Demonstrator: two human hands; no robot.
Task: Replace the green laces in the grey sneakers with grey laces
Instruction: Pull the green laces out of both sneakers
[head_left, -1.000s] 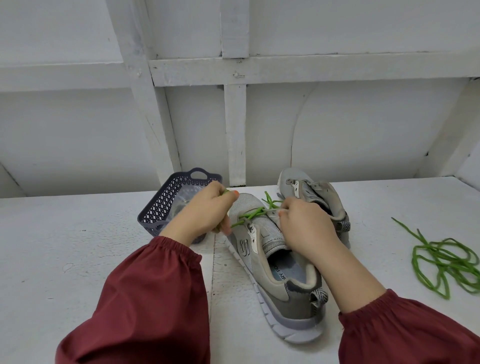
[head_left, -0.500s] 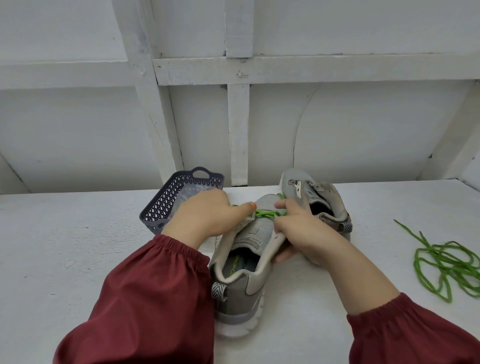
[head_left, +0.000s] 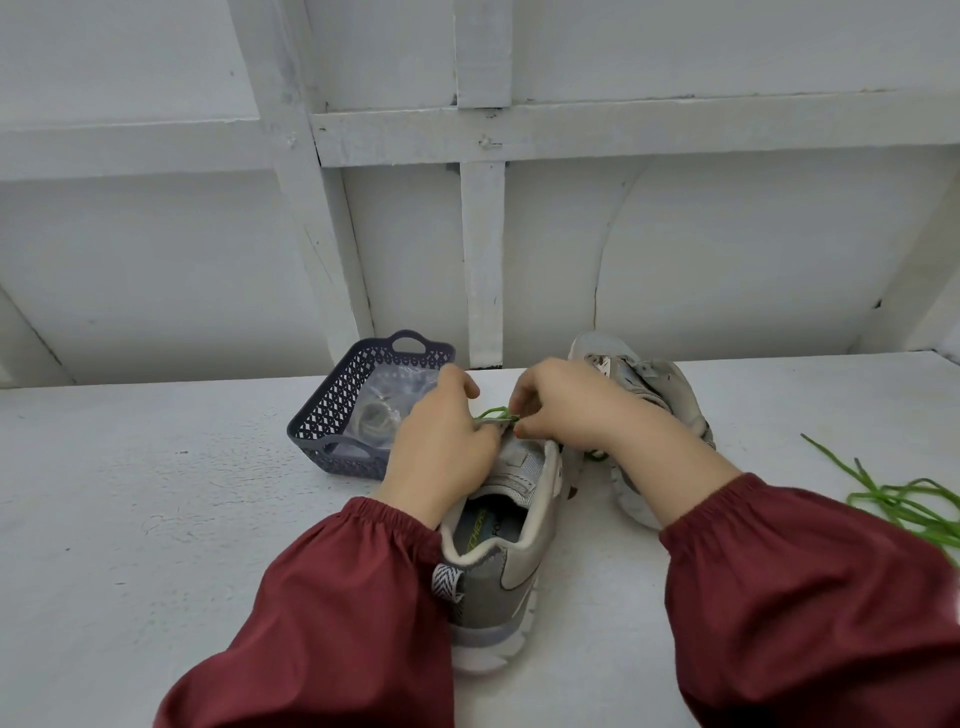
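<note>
- A grey near sneaker (head_left: 511, 525) was stood in the middle of the white tabletop (head_left: 156, 519), with its heel turned to the near edge and its toe hidden under the hands.
- The left hand (head_left: 441, 441) was laid over the left side of its upper, the grip closed there with curled fingers.
- A short length of green lace (head_left: 496, 413) was seen above the tongue, and it was pinched in the narrow grip of the right hand (head_left: 566, 410), between thumb and fingertips.
- A second sneaker (head_left: 649, 384) was set just right of the first, nearer the far edge and partly covered by the right wrist.
- A loose green lace (head_left: 909, 499) was left heaped by the right edge, well apart from both shoes.
- A dark openwork basket (head_left: 332, 415) was placed left of the hands towards the far edge, with a clear bag (head_left: 395, 400) in it.
- Both arms were covered by dark red sleeves (head_left: 337, 597).
</note>
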